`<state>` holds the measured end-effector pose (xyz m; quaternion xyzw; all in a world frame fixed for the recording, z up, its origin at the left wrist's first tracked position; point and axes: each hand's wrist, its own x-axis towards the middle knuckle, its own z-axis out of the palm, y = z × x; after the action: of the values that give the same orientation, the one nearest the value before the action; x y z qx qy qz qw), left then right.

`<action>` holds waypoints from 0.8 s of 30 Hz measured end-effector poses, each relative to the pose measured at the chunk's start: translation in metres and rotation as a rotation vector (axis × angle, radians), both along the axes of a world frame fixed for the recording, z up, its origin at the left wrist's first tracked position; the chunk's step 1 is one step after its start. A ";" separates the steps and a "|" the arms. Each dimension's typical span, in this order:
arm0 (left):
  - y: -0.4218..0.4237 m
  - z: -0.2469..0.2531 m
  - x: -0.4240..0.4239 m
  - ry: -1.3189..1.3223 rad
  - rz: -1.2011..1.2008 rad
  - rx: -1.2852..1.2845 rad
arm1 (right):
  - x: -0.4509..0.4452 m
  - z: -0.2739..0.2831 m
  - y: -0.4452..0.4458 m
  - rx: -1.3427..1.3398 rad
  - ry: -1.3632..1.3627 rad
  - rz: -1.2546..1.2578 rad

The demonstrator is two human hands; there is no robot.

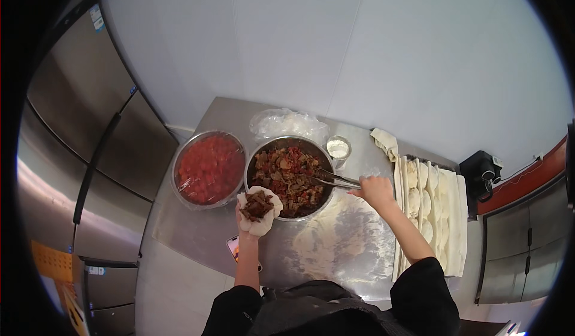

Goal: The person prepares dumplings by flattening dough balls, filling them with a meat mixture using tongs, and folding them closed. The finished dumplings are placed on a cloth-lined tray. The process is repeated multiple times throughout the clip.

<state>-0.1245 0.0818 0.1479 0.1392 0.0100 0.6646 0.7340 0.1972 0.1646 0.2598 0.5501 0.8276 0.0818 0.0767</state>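
Note:
On my left hand rests a flat round of dough, cupped from below, with a heap of dark meat filling in its middle. It is held at the front left rim of a steel bowl. Chopped filling with red and brown pieces lies in that bowl. My right hand grips metal tongs, whose tips reach into the filling from the right. Most of my left hand's fingers are hidden under the dough.
A film-covered bowl of red chopped food stands at left. Behind are a plastic bag and a flour cup. Loose flour covers the steel table. Shaped dough pieces lie between cloth folds at right. A phone lies near my left forearm.

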 end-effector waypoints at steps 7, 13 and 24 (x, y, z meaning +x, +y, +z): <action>-0.005 -0.014 -0.010 -0.210 -0.146 -0.115 | -0.023 0.001 0.015 -0.070 -0.011 0.013; -0.012 -0.017 -0.013 -0.183 -0.069 -0.411 | -0.035 -0.004 0.033 -0.138 -0.068 -0.019; -0.003 -0.002 0.005 -0.097 -0.079 -0.324 | 0.006 0.006 0.014 -0.043 0.107 -0.046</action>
<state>-0.1193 0.0786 0.1455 -0.0127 0.0760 0.6308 0.7721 0.2034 0.1785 0.2654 0.5707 0.8192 0.0327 0.0461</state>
